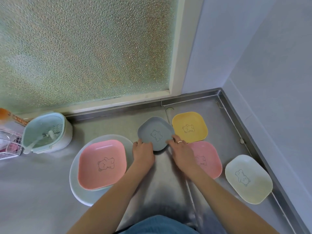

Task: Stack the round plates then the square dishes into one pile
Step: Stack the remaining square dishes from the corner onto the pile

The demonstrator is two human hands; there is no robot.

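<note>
Steel counter (50,191); both hands (143,153) (181,152) gripping grey dish (155,132).

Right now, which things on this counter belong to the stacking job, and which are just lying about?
Job: round plates with a pink dish on top; grey dish held by left hand and right hand; yellow dish; second pink dish; cream dish.

Lying about: teal container; wire basket.
</note>
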